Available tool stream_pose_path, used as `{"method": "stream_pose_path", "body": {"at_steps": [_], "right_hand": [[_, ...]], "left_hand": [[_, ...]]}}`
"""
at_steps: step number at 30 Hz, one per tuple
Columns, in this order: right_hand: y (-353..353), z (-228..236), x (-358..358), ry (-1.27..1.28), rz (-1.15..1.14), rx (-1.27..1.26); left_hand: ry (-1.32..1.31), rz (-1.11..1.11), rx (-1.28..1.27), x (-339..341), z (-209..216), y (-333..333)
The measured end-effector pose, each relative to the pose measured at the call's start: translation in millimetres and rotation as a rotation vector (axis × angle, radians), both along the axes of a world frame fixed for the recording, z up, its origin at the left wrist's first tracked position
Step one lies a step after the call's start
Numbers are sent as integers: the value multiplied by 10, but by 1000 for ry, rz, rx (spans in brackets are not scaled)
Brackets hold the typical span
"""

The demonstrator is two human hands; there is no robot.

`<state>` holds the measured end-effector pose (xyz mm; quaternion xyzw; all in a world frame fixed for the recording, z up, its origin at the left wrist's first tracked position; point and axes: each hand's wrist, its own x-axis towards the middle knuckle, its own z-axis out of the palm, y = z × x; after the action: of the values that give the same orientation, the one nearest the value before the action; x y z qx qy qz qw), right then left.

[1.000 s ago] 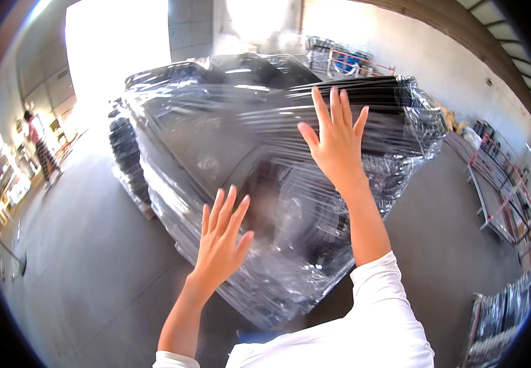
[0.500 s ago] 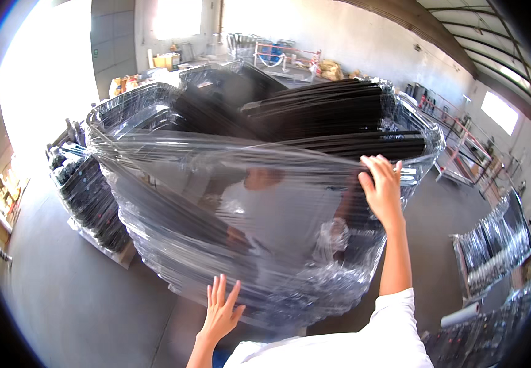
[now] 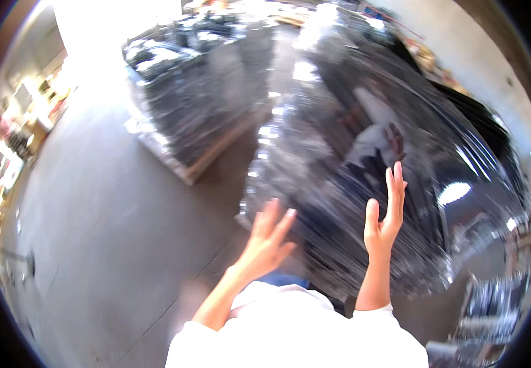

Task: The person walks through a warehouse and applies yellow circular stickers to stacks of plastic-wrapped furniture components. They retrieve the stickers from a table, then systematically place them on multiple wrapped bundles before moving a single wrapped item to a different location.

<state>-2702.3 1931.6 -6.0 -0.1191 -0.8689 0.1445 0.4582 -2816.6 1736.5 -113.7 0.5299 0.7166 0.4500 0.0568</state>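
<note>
A large stack wrapped in clear stretch film [image 3: 320, 165] fills the middle and right, dark material showing through and reflections on its surface. My right hand [image 3: 387, 214] is held up at its near side, fingers stretched upward and thumb apart. Whether it touches the film cannot be made out. Lower and further left, my left hand [image 3: 266, 242] is spread near the stack's lower left edge, slightly blurred by motion. Neither hand grips anything. Long black pieces [image 3: 477, 116] show at the stack's far right side.
Another film-wrapped dark stack [image 3: 201, 98] rests on a wooden pallet [image 3: 201, 165] at the far left, a gap of grey floor [image 3: 93, 227] beside it. More wrapped goods [image 3: 489, 310] lie at the lower right. A person [image 3: 14, 135] is at the far left.
My view has turned left and moved along the big stack, bringing the other pallet closer. My right hand has come away from the upper film edge; both hands stay open.
</note>
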Motion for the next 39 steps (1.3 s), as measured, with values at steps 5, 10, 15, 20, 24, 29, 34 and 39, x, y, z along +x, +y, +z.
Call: {"method": "stream_pose_path", "body": {"at_steps": [5,10,15,20,24,29,34,39], "right_hand": [[-475,-511,-1194,-43,167,-34],[-691,-683,-2376,142,139,-310],[-1106,-165,-3208,286,370,-382],[-1264,244,-2890,704,345,-263],[-1445,172,-1908,814,-79,-25],[-2330,843,-515,677,-464,362],[-2564,903,377,742,-953,814],[-2926,913,1696,293,-1161,855]], "left_hand": [[57,54,-77,-837,-170,-399],[119,53,-122,-2011,-107,-599],[-76,-38,-64,-2809,-433,-442],[-496,-491,-157,-2533,-881,85],[-587,-967,-231,-1835,-707,434],[-526,-1605,-124,-330,110,401],[-395,-1997,68,1205,205,303],[-434,-2320,9,2917,88,204]]}}
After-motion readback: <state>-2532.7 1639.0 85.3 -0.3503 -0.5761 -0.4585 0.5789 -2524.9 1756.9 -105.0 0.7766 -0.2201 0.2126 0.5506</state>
